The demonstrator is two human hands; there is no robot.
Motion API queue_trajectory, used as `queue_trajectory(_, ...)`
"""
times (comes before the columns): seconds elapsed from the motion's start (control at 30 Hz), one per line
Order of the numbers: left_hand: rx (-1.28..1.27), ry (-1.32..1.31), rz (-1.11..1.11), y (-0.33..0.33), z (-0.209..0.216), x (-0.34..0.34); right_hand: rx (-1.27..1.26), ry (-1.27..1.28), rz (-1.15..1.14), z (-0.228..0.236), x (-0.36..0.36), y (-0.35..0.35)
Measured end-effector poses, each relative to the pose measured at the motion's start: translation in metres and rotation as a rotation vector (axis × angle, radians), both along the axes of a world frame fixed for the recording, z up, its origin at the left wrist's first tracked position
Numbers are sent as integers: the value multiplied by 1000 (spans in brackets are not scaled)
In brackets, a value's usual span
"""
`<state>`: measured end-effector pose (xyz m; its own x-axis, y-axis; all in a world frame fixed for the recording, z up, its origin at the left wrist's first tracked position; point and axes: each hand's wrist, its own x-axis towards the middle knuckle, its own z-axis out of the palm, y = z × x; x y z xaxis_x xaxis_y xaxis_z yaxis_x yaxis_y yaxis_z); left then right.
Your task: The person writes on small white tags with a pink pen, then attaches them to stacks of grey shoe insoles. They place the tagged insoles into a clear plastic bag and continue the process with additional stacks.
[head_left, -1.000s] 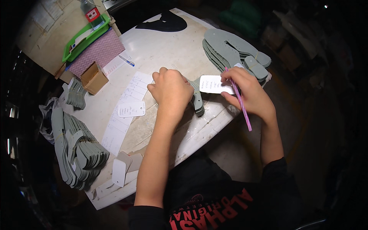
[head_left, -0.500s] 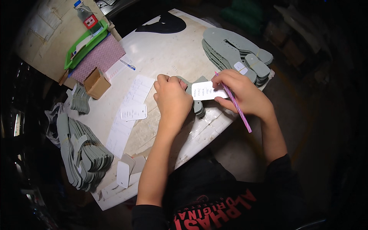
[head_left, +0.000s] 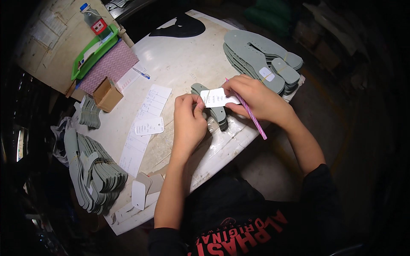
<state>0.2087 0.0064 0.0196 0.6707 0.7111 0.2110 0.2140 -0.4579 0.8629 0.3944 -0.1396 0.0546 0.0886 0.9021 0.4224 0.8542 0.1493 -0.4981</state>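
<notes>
My right hand point(head_left: 258, 99) pinches a white card tag point(head_left: 215, 97) with handwriting on it. The same hand holds a pink striped pen point(head_left: 253, 115), which slants down to the right. Under the tag lies a small stack of grey-green cut pieces point(head_left: 219, 118) on the table. My left hand point(head_left: 190, 123) is closed at the tag's left end, its thumb and forefinger pinched together. A thin rubber band point(head_left: 206, 99) crosses the tag there, beside those fingertips; my fingers partly hide it.
Larger banded stacks of grey-green pieces stand at the right point(head_left: 252, 55) and left point(head_left: 96, 170). A written paper strip point(head_left: 147, 106) bears another tag point(head_left: 149, 126). Blank tags point(head_left: 139, 194) lie near the front edge. Behind are a small cardboard box point(head_left: 107, 94), a green tray point(head_left: 96, 53) and a bottle point(head_left: 95, 21).
My right hand has moved left with the tag and pen, bringing the tag over the small stack. My left hand has turned and drawn back slightly, uncovering more of the stack.
</notes>
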Motion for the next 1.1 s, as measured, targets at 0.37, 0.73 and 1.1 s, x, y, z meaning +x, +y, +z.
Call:
queue_trajectory(0.37, 21, -190, 129, -38, -11, 2, 84, 42, -241, -8, -47, 10)
queue_trajectory(0.73, 126, -286, 157, -33, -23, 1, -28, 110, 9, 0, -3, -15)
queue_trajectory(1.1, 80, -205, 133, -27, -7, -10, 0, 40, -97, -10, -17, -2)
